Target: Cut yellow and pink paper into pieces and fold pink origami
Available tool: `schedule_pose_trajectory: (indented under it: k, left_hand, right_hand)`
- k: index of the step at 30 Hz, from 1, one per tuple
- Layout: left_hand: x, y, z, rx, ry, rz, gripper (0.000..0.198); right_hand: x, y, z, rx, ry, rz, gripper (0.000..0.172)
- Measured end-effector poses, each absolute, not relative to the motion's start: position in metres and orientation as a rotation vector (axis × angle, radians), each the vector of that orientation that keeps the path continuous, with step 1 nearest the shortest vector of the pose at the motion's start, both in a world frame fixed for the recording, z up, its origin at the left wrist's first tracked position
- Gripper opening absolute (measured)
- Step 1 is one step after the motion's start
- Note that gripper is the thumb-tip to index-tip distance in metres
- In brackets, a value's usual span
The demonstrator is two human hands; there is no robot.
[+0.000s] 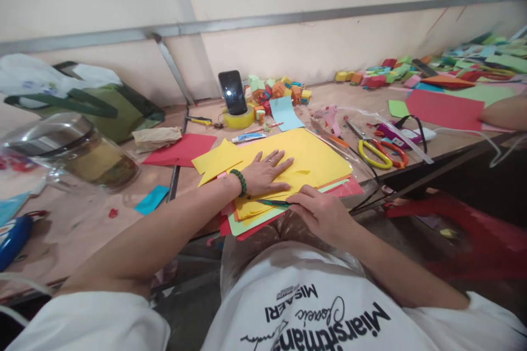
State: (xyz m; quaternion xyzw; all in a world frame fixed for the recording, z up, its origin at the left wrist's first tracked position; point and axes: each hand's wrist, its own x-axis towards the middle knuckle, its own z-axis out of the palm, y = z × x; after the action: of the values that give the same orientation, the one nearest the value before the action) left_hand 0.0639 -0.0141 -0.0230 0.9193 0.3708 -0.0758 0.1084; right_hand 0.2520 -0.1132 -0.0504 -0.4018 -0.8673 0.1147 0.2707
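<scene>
My left hand (265, 174) lies flat with fingers spread on a stack of coloured paper, pressing the top yellow sheet (317, 156). A green bead bracelet is on that wrist. At the near edge of the stack, my right hand (319, 214) is closed around a slim green utility knife (274, 203), its tip pointing left along the yellow paper. Light green paper (242, 226) and red sheets show beneath the yellow ones. Folded yellow pieces (220, 160) rest at the stack's left side.
A phone (233, 90) leans on a tape roll (239, 119) behind the stack. Yellow-and-red scissors (376, 152) and a pink glue gun (330, 119) lie to the right. A glass jug (90, 153) stands left. Another person's hand (504, 114) is at far right.
</scene>
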Motion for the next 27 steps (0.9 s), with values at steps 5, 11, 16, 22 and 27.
schedule_pose_trajectory:
  k: [5, 11, 16, 22, 27]
  left_hand:
    - [0.064, -0.016, -0.019, 2.677, 1.107, -0.232, 0.078]
    - [0.057, -0.038, 0.004, 2.706, 1.31, -0.021, 0.062]
    - [0.05, -0.058, 0.004, 2.642, 1.444, 0.059, 0.064]
    - [0.046, -0.065, 0.009, 2.268, 1.534, 0.207, 0.042]
    - [0.012, -0.093, -0.009, 2.061, 1.73, 0.517, 0.036]
  right_hand:
    - [0.255, -0.126, -0.049, -0.862, -2.408, 0.436, 0.021]
    - [0.31, -0.125, -0.038, -1.142, -2.002, 0.299, 0.021]
    - [0.343, -0.104, -0.026, -1.331, -1.771, 0.049, 0.027]
    - [0.328, -0.058, -0.028, -1.399, -1.943, -0.135, 0.026]
    - [0.327, -0.03, -0.045, -1.527, -2.046, -0.129, 0.028]
